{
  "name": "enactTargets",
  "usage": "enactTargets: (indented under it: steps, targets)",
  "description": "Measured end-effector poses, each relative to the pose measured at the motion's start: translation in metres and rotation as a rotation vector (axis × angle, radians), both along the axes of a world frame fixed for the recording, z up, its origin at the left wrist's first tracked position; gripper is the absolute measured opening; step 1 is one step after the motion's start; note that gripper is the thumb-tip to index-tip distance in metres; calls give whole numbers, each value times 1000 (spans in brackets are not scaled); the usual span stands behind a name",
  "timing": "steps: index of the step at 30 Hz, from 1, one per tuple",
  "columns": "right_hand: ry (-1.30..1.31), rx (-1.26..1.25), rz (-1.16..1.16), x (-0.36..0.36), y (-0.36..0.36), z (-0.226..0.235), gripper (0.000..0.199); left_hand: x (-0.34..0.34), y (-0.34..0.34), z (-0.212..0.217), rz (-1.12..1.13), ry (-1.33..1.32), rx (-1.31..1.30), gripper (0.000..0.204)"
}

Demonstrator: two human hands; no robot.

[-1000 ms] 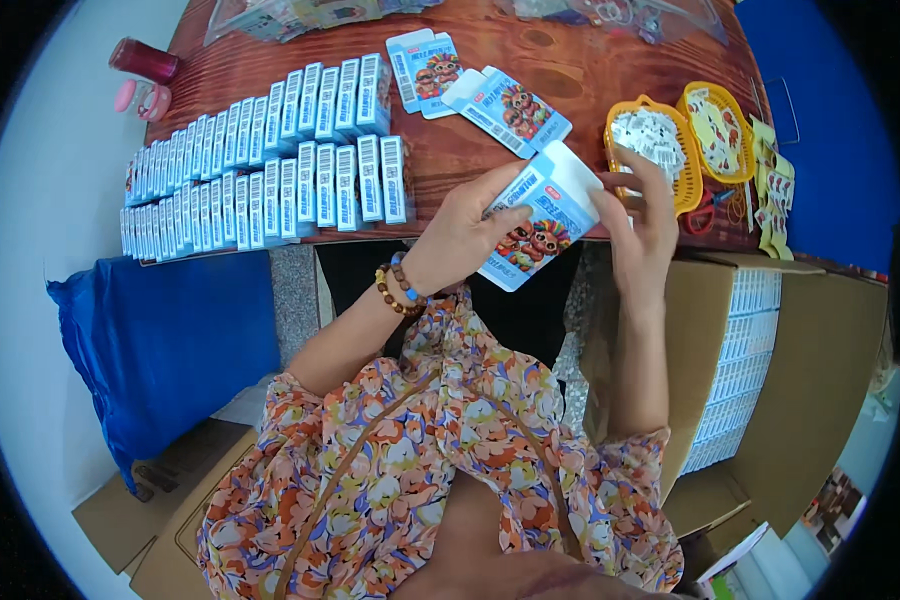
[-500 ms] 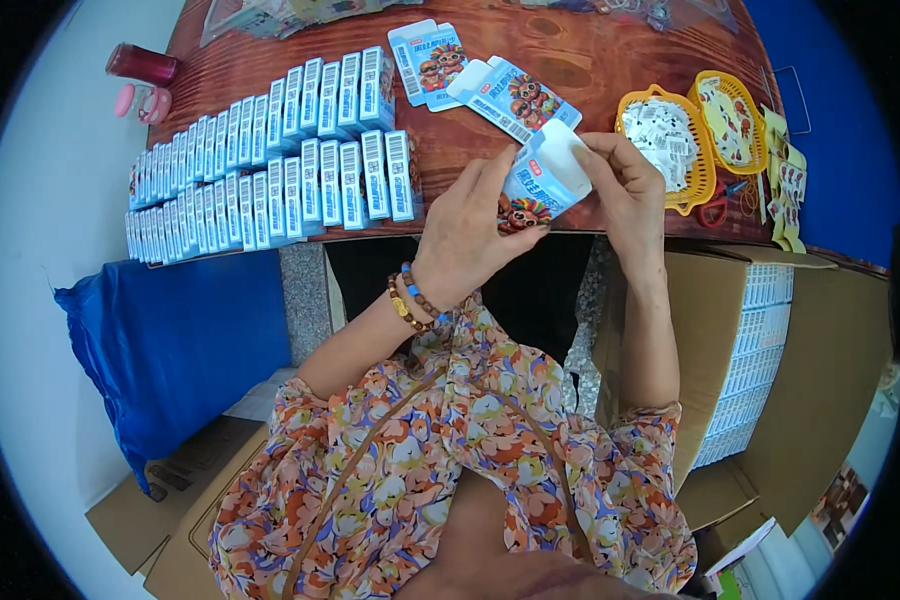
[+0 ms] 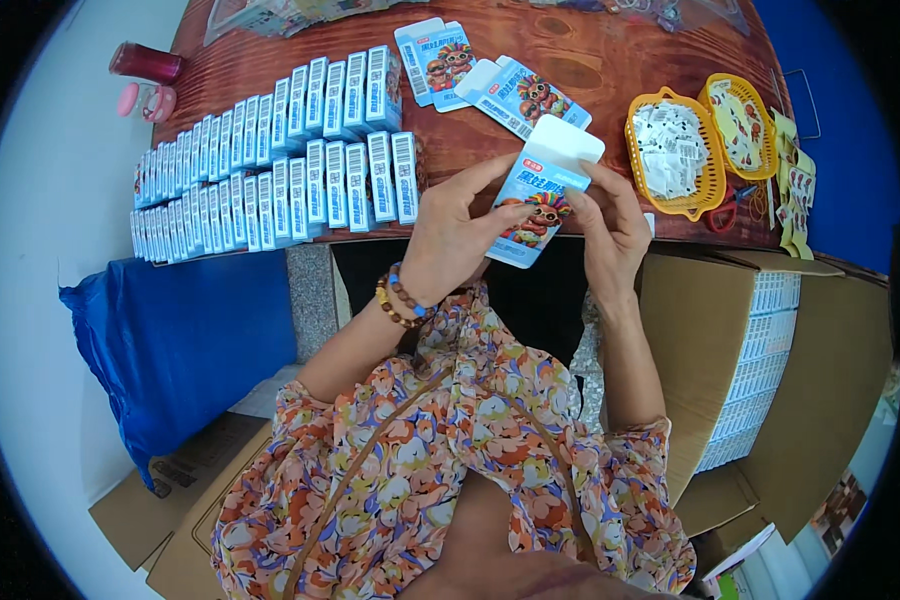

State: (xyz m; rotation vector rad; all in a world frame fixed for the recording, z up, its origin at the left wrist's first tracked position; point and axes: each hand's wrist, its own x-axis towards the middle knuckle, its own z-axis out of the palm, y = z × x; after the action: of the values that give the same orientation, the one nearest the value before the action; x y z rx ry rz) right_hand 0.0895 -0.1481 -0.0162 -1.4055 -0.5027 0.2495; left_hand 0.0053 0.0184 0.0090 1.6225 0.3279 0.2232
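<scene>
In front of me, at the table's near edge, I hold a small light-blue paper box (image 3: 536, 186) with cartoon figures on its front. Its white flap stands up at the far end. My left hand (image 3: 460, 230) grips the left side, thumb lying across the front. On the right side, my right hand (image 3: 610, 232) pinches it with thumb and fingers. Whether the box is flat or opened out I cannot tell. Just beyond lie similar flattened boxes, one (image 3: 526, 96) near the held box and a couple more (image 3: 438, 66) farther left.
Two rows of upright blue boxes (image 3: 270, 140) fill the table's left side. Yellow baskets hold white packets (image 3: 668, 150) and printed pieces (image 3: 738, 125); red-handled scissors (image 3: 722, 215) lie beside them. A cardboard carton (image 3: 685, 340) with stacked boxes stands at right, a blue bag (image 3: 190, 350) at left.
The box has turned more upright and its printed front now faces me. My right hand has moved from the flap down to the box's right side.
</scene>
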Motion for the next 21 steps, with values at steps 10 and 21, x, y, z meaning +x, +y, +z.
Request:
enactTargets:
  steps: [10,21]
  targets:
    - [-361,-142,48,22,-8,11,16,-7,10,11,-177,-115,133,62]
    - [47,-59,155,8,1,51,23,-9,8,10,-210,-55,-134,55]
